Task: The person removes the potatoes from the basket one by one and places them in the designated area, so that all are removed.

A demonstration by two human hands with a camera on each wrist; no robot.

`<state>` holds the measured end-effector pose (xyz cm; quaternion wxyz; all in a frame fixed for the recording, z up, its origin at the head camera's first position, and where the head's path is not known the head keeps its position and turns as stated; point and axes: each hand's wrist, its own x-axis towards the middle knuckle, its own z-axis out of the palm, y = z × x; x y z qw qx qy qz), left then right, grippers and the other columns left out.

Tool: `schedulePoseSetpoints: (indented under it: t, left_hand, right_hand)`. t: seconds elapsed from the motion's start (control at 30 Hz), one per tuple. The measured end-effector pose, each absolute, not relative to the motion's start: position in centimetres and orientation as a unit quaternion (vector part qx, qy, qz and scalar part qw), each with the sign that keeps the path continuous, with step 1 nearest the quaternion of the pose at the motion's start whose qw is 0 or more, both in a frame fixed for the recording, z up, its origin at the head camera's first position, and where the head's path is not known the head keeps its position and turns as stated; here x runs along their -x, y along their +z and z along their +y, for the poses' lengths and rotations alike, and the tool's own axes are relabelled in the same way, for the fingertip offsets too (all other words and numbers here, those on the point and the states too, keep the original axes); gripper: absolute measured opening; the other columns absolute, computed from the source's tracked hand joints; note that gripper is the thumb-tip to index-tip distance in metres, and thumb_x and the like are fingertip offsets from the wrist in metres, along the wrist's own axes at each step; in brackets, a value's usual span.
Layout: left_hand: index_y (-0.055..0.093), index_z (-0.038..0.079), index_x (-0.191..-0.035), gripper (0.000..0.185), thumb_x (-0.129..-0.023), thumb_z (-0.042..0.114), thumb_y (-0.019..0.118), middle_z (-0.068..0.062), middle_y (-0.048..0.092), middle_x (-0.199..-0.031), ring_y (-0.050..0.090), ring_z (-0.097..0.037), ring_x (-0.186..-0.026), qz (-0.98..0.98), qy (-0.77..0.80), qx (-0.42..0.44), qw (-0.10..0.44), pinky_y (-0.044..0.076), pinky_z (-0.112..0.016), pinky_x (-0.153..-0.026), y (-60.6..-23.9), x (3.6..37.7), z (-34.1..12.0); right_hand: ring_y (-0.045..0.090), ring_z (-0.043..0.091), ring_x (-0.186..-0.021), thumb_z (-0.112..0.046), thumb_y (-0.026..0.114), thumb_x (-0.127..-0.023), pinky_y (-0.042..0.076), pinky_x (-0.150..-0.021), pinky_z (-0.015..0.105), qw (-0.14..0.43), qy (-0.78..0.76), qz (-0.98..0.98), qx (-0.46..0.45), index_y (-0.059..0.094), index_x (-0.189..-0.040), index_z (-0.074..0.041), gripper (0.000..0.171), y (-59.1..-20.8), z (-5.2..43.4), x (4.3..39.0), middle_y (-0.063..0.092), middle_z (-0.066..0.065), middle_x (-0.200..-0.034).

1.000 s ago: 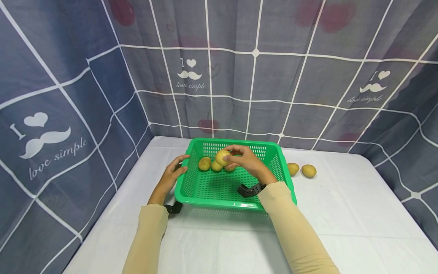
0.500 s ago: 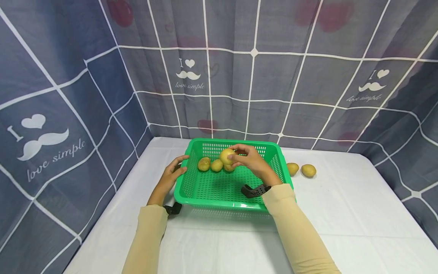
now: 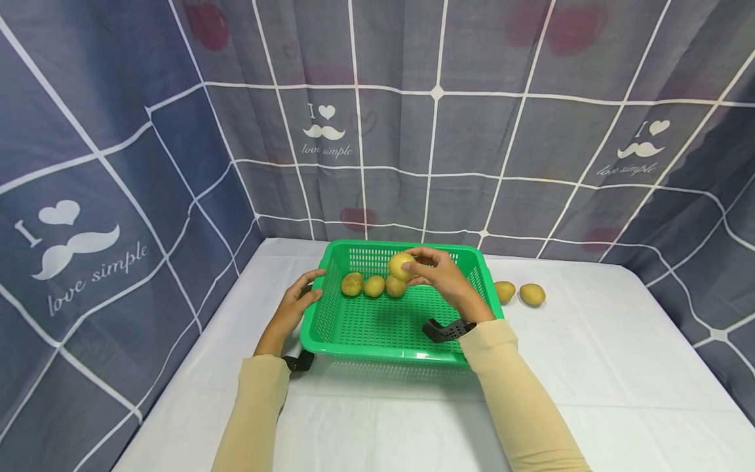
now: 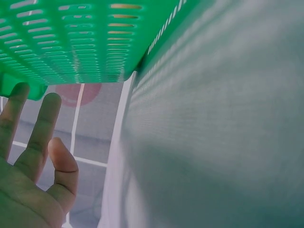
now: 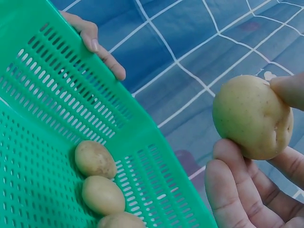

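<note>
In the head view a green plastic basket (image 3: 407, 356) stands on the white-covered table. My right hand (image 3: 439, 275) holds a yellow potato (image 3: 402, 266) above its back part; the right wrist view shows thumb and fingers pinching this potato (image 5: 254, 116). Three more potatoes lie in a row inside, along the back: a left one (image 3: 352, 284), a middle one (image 3: 374, 286) and a right one (image 3: 396, 286). My left hand (image 3: 295, 303) rests at the basket's left rim, thumb and a fingertip touching it. Other fingers (image 4: 42, 123) extend loosely outside the basket wall in the left wrist view.
Two potatoes lie on the table right of the basket: one (image 3: 504, 292) close to its wall, the other (image 3: 533, 294) a little farther off. A grey-blue checked curtain (image 3: 401, 131) hangs behind and at the sides of the table (image 3: 590, 367).
My right hand has shifted slightly right with the potato, uncovering more of the right potato in the row. My left hand stays at the rim.
</note>
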<state>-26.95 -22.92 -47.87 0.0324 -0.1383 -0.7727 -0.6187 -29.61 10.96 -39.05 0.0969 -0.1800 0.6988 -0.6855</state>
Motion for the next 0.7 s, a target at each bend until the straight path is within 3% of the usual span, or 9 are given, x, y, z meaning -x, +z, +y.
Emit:
schedulePoseSetpoints:
  t: [0.3, 0.53, 0.7]
  left_hand:
    - [0.045, -0.003, -0.159, 0.05, -0.111, 0.011, 0.052, -0.027, 0.041, -0.166, 0.048, -0.04, -0.144, -0.772, -0.62, 0.138, 0.033, 0.045, -0.034, -0.109, -47.8, 26.8, -23.0]
    - [0.045, -0.003, -0.159, 0.051, -0.11, 0.011, 0.052, -0.028, 0.042, -0.165, 0.049, -0.039, -0.141, -0.773, -0.62, 0.131, 0.032, 0.046, -0.032, -0.106, -47.8, 26.7, -23.0]
    - [0.044, -0.002, -0.161, 0.052, -0.11, 0.011, 0.052, -0.025, 0.036, -0.17, 0.043, -0.045, -0.148, -0.77, -0.623, 0.133, 0.025, 0.044, -0.037, -0.111, -47.9, 26.8, -23.0]
  right_hand:
    - [0.072, 0.015, -0.082, -0.003, 0.068, -0.1, 0.064, -0.083, 0.031, 0.078, -0.686, 0.701, 0.179, 0.061, -0.135, 0.015, 0.04, -38.4, 12.3, 29.2, 0.067, 0.007, -0.108]
    - [0.073, 0.016, -0.084, -0.003, 0.068, -0.1, 0.064, -0.083, 0.032, 0.063, -0.687, 0.7, 0.186, 0.062, -0.134, 0.016, 0.039, -38.3, 13.4, 28.8, 0.067, 0.007, -0.107]
    - [0.073, 0.015, -0.084, -0.005, 0.071, -0.1, 0.064, -0.081, 0.03, 0.048, -0.685, 0.701, 0.195, 0.066, -0.129, 0.011, 0.034, -38.3, 14.4, 28.5, 0.068, 0.006, -0.107]
